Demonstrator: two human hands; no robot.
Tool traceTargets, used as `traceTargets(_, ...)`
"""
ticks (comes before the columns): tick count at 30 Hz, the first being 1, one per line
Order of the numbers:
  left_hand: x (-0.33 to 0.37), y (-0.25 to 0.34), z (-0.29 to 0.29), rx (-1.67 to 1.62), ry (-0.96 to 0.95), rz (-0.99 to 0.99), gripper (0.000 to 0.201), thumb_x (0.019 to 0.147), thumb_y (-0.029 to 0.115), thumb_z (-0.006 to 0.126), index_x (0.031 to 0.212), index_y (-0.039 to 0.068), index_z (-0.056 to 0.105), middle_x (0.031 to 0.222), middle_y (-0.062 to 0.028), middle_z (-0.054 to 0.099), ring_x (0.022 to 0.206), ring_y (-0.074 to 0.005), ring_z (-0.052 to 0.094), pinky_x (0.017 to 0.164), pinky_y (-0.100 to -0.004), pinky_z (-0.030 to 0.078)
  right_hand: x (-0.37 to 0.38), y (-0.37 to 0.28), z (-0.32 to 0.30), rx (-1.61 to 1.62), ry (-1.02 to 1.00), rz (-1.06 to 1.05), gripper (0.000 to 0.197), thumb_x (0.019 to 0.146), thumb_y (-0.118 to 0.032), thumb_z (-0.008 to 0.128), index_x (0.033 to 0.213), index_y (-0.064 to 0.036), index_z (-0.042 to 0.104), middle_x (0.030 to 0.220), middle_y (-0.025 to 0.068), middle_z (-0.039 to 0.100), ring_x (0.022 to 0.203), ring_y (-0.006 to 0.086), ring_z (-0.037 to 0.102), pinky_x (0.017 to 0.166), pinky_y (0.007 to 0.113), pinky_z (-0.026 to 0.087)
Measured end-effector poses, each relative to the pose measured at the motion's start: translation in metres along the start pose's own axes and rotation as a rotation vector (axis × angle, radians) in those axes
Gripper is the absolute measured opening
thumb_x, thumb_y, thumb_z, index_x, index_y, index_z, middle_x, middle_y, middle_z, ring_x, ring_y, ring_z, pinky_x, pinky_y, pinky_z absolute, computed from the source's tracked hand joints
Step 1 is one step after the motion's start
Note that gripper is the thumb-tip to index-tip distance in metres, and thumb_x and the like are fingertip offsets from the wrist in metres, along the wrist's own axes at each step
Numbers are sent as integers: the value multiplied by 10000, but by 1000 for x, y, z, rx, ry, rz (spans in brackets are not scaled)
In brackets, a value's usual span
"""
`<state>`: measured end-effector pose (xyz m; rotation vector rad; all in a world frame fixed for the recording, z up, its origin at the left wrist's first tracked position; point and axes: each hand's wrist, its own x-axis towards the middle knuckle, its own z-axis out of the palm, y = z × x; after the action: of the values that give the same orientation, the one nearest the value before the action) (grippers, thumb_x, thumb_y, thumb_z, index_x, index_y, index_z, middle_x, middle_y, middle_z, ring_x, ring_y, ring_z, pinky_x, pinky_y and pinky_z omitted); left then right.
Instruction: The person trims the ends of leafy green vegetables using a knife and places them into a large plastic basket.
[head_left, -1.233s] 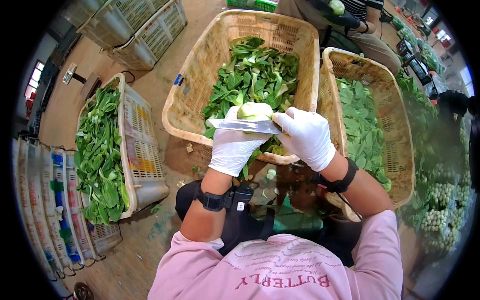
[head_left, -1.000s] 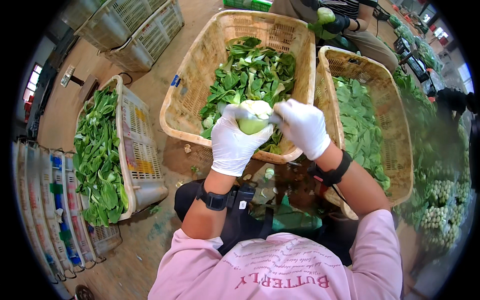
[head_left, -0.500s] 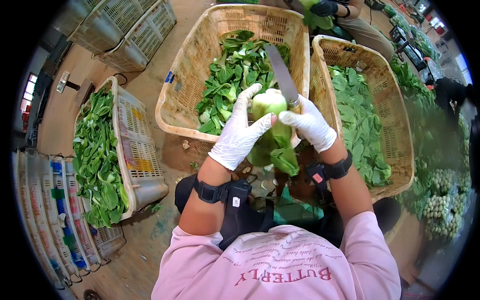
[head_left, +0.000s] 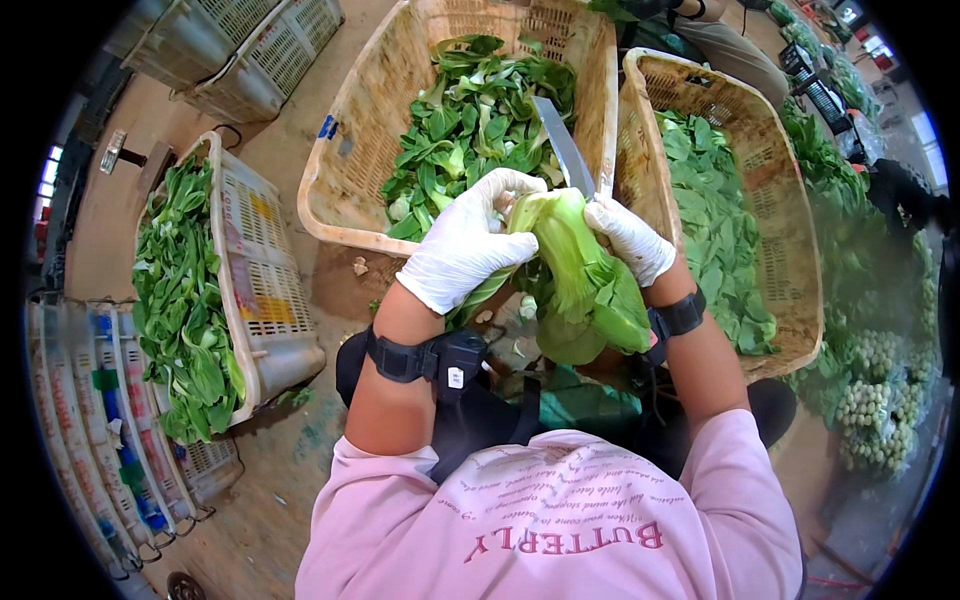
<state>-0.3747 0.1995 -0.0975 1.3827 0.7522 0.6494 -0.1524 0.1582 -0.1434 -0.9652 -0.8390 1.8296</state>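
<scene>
A head of bok choy (head_left: pixel 580 275) is held over my lap, its cut base end up and its leaves hanging toward the lower right. My left hand (head_left: pixel 460 248), in a white glove, grips it near the base, and some leaf hangs below that palm. My right hand (head_left: pixel 632 242), gloved too, is closed round the handle of a knife (head_left: pixel 563 145), mostly hidden, with the thumb against the bok choy. The wide blade points up and away over a large yellowish basket (head_left: pixel 345 232) of loose bok choy leaves (head_left: pixel 470 130).
At the right stands another basket (head_left: pixel 800 260) of green leaves (head_left: pixel 715 240). A white crate (head_left: pixel 265 265) heaped with greens is at the left, with stacked crates (head_left: pixel 250 80) beyond. Trimmings litter the floor before me. Another person's leg (head_left: pixel 735 55) shows at the top right.
The bok choy has turned from base facing up to lying slanted, leaves swung to the right. My left fingers have curled in over its base. The other person's gloved hand has moved mostly out of view.
</scene>
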Motion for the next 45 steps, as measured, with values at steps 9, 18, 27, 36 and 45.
traceTargets(9, 2, 3, -14, -236, 99, -4, 261, 770, 13, 589, 1028, 33, 616, 895, -22, 639, 613, -35, 472, 540, -168, 368, -21, 4, 15, 377, 4, 192, 568, 905, -428, 573, 1306, -36, 484, 1225, 135, 585, 1058, 211, 608, 905, 336, 508)
traceTargets(18, 11, -24, -21, 495, 490, 255, 648, 831, 467, 663, 1285, 31, 510, 1282, -127, 462, 1192, -226, 430, 1028, -339, 329, -22, 0, 4, 445, -52, 54, 658, 891, -493, 552, 1371, -66, 415, 1312, 177, 513, 1173, 287, 534, 981, 389, 457)
traceTargets(27, 9, -16, 22, -365, 216, 88, 563, 804, 217, 734, 1273, 51, 470, 1176, -69, 562, 1057, -144, 540, 925, -283, 431, 0, -54, 32, -847, 534, -608, 314, 878, -190, 649, 1128, -10, 592, 931, 49, 645, 822, 94, 582, 745, 244, 472)
traceTargets(36, 16, -29, 17, 28, 515, 208, 487, 691, 54, 808, 1105, 3, 555, 1015, -76, 635, 899, -145, 615, 824, -268, 506, 1, -41, 64, -1734, 433, -931, 155, 713, -178, 692, 836, -174, 597, 655, 34, 505, 592, 218, 581, 484, 331, 446)
traceTargets(45, 9, -17, 17, -112, 446, 257, 349, 695, 21, 760, 1020, 1, 634, 988, -65, 665, 876, -140, 621, 790, -273, 495, 31, -30, 46, -1833, 546, -1064, 128, 723, -137, 648, 742, -152, 522, 639, 26, 487, 571, 202, 570, 475, 333, 447)
